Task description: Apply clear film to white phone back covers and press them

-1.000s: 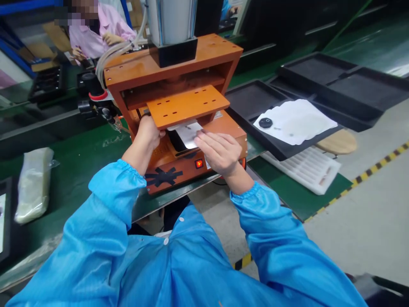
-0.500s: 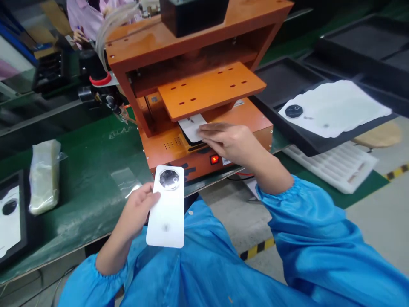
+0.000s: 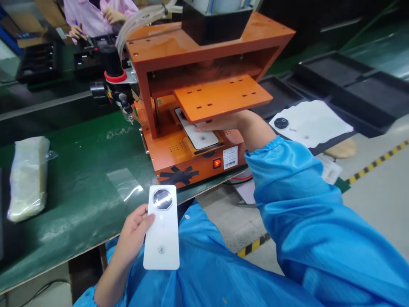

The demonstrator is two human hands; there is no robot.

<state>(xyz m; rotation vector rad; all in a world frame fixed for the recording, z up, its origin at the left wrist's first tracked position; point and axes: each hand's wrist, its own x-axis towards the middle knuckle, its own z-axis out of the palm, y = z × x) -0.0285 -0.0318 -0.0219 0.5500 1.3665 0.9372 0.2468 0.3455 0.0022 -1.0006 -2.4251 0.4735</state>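
Observation:
My left hand (image 3: 135, 230) grips a white phone back cover (image 3: 164, 236) by its left edge, thumb on the face. This cover has a dark octagonal camera area near its top and a small round mark lower down. A second white phone back cover (image 3: 209, 139) lies in the bed of an orange press machine (image 3: 169, 164), partly under the raised plate (image 3: 223, 101). My right hand (image 3: 228, 121) reaches beneath that plate with fingers stretched flat over the second cover, touching it; some of the hand is hidden.
Stacked white sheets (image 3: 316, 123) with a dark round patch sit in a black tray right of the press, near more black trays (image 3: 367, 91). A plastic-wrapped bundle (image 3: 28, 179) and a clear film (image 3: 124, 184) lie left. Another person in pink (image 3: 86, 19) works behind.
My right hand has gone farther under the plate, from pinching the second cover's edge to lying over it, and that cover now sits in the bed. The left-hand cover appears slightly lower.

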